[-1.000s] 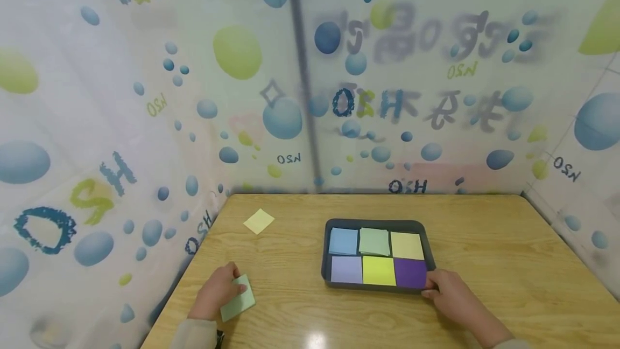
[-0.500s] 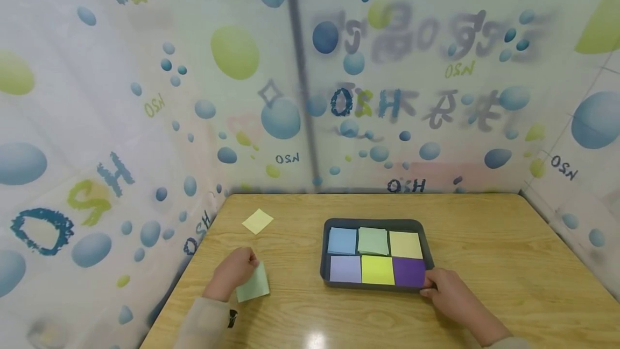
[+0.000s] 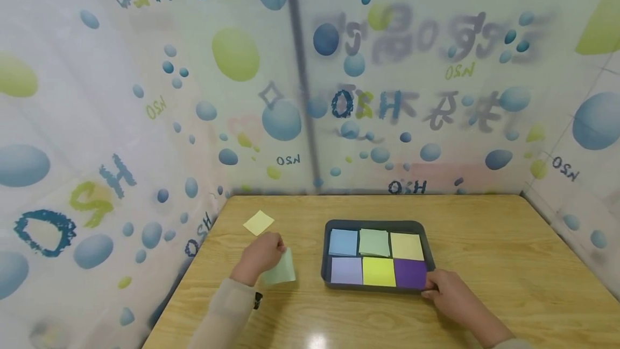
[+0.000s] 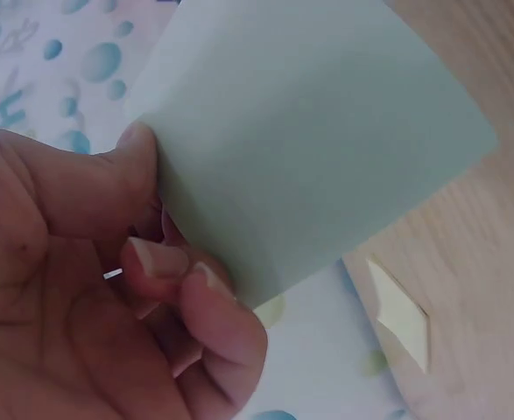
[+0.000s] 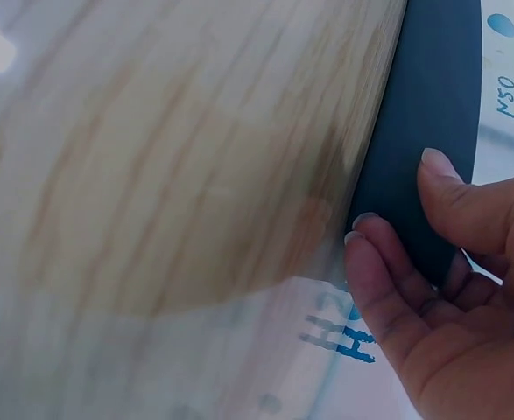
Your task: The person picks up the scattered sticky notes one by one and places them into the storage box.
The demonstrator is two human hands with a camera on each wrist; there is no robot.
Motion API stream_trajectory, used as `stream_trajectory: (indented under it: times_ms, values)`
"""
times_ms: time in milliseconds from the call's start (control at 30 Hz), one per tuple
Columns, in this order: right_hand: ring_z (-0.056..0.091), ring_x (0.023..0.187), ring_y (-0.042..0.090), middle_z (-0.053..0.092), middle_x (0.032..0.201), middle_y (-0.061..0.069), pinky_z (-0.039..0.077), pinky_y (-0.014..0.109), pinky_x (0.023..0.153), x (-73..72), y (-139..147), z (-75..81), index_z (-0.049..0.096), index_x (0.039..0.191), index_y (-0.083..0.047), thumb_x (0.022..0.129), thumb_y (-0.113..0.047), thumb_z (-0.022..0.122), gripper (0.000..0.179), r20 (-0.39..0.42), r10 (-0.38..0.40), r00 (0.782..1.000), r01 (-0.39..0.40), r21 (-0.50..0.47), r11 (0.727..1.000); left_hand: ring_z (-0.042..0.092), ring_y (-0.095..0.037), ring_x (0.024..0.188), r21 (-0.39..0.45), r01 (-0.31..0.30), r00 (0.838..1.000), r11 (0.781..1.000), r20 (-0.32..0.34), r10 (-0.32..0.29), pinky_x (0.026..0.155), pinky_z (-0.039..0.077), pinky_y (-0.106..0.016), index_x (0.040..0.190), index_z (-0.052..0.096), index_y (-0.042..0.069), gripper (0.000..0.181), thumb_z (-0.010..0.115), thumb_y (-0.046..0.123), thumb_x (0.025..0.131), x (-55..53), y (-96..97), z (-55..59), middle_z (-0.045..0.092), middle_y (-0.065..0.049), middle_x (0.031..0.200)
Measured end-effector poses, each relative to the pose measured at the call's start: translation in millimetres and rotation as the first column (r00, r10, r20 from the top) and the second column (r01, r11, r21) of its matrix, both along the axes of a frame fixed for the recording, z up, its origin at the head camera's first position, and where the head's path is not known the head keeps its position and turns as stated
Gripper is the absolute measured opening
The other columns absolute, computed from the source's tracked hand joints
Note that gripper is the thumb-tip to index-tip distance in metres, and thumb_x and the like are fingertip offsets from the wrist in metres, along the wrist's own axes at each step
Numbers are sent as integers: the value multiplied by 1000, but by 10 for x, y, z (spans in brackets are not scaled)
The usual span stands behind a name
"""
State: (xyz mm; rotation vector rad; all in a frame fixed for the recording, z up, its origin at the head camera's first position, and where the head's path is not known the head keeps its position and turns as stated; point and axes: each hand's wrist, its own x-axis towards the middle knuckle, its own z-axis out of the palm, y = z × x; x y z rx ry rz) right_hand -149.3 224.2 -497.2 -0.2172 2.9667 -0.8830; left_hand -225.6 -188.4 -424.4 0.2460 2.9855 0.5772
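Observation:
My left hand [image 3: 261, 256] pinches a pale green sticky note [image 3: 281, 270] by one edge, left of the tray. In the left wrist view the thumb lies on one face of the green square [image 4: 318, 140], with the fingers curled behind and under it. My right hand [image 3: 448, 290] grips the near right corner of the dark grey tray [image 3: 326, 255]. The right wrist view has its thumb on the tray's outer wall [image 5: 423, 114] and the fingers curled at its underside. Six stacks of sticky notes lie inside, among them blue [image 3: 344, 242], green [image 3: 374, 242] and purple [image 3: 410, 273].
A pale yellow sticky note [image 3: 259, 222] lies on the wooden table [image 3: 474, 220] near its far left part, just beyond my left hand. A patterned curtain [image 3: 232, 96] stands behind and at both sides of the table.
My left hand has lifted the green note from the left of the table and carried it right and away from me, toward the tray. The right hand and the tray stay put.

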Motion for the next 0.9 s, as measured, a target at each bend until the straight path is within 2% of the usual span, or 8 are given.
stream_trajectory:
  times_ms: [167,367,567,767,900]
  values:
    - [45,69,14,50,70,-1,36,24,59,-7,5,1,52,68,-12,85,-4,77,31,18,-16,1000,16,-9,1000,56,-17,77,7,37,999,999,-7,-36,67,50,-34,99,69,3,13,61,14,100,-114,217,81,67,-8,97]
    - [45,69,14,50,70,-2,36,24,58,4,-2,-14,52,68,-12,84,-3,77,31,4,-18,1000,18,-22,1000,53,-17,77,-18,80,996,997,-40,-80,67,48,-34,97,70,6,13,61,15,100,-228,469,121,65,-6,95]
    - [45,68,14,49,70,-2,36,24,58,10,-8,-24,52,67,-12,84,-3,77,32,8,-22,1000,22,-26,999,53,-18,78,-23,93,995,995,-42,-94,67,48,-33,97,71,5,13,61,14,99,-241,644,144,63,-5,94]
    - [44,68,13,49,69,-2,35,24,59,3,-4,-26,51,67,-12,84,-4,78,33,-5,-20,1000,20,-23,1000,55,-18,82,-21,114,993,993,-38,-115,74,52,-36,102,71,6,13,62,16,100,-264,807,181,65,-6,98]
    - [44,68,13,49,69,-2,35,24,59,3,6,-26,51,67,-12,84,-5,79,33,-8,-20,1000,20,-27,999,54,-17,81,-19,135,990,991,-45,-136,73,52,-36,103,69,8,13,62,19,101,-277,934,179,63,-4,96]
